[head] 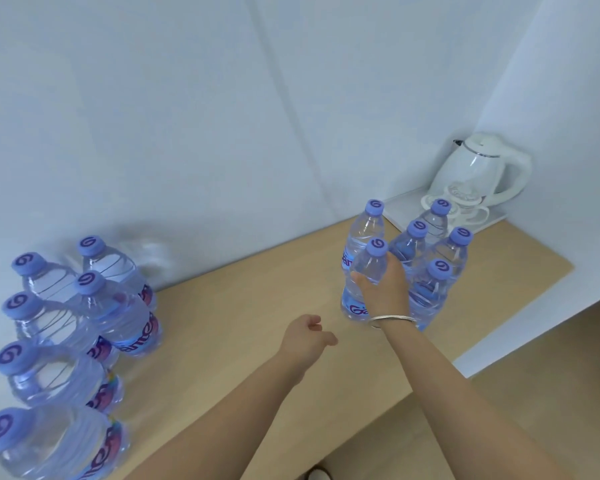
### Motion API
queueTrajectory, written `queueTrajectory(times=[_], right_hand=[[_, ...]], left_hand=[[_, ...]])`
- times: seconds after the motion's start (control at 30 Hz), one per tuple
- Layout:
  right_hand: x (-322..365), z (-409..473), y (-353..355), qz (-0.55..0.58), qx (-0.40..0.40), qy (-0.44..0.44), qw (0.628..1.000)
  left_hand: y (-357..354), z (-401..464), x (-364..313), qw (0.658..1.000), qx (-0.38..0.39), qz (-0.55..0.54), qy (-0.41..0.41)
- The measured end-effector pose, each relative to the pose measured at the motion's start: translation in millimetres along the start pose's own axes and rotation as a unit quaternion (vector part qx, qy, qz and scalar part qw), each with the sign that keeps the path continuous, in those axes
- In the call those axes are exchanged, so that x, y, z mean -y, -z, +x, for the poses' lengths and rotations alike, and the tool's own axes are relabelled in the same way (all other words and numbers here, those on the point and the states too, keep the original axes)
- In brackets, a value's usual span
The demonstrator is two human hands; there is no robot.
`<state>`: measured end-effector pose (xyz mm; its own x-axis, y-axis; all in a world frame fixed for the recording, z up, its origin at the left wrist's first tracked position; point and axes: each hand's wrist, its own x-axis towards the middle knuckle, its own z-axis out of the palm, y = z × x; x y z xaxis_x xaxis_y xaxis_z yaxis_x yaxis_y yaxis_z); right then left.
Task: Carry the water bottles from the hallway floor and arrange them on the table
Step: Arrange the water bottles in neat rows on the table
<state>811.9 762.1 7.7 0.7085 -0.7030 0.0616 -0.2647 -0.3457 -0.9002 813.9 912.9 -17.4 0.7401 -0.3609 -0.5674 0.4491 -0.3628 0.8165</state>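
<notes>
right hand [383, 289] clamped round front bottle [366, 278] | left hand [307, 336] loosely curled, empty | risk: nudging packed small bottles [430, 244], toppling them across table [243, 327]

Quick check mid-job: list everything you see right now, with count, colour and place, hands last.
Large bottles: six, clear with purple caps, left end of table.
Small bottles: six, clear with purple caps, clustered right of centre.
Kettle: one, white, back right corner on a white tray.
Cups: clear, stacked on the tray, count unclear.
Table: one, light wood, against white wall.
Bracelet: one, silver, right wrist.
Left hand: loosely curled, holds nothing.
Right hand: grips the nearest small bottle.
</notes>
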Motion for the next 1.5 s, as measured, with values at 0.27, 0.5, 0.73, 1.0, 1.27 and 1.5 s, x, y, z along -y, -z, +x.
queueTrajectory(times=[0.27, 0.5, 0.73, 1.0, 1.27, 1.5], right_hand=[[53, -25, -13, 0.026, 0.037, 0.034, 0.998], [107, -56, -40, 0.120, 0.124, 0.021, 0.985], [136, -62, -67, 0.133, 0.322, -0.025, 0.937], [152, -79, -102, 0.091, 0.519, 0.032, 0.850], [151, -112, -145, 0.082, 0.521, 0.065, 0.847], [154, -120, -156, 0.080, 0.564, 0.086, 0.818]], left_hand=[[38, -4, 27, 0.982, -0.112, 0.115, -0.096], [70, -17, 23, 0.969, -0.156, 0.025, -0.190], [119, -65, 25, 0.982, -0.076, -0.075, -0.155], [148, -108, 45, 0.973, 0.105, -0.154, -0.133], [154, -122, 68, 0.978, -0.120, -0.131, -0.111], [162, -123, 85, 0.974, -0.145, -0.137, -0.111]])
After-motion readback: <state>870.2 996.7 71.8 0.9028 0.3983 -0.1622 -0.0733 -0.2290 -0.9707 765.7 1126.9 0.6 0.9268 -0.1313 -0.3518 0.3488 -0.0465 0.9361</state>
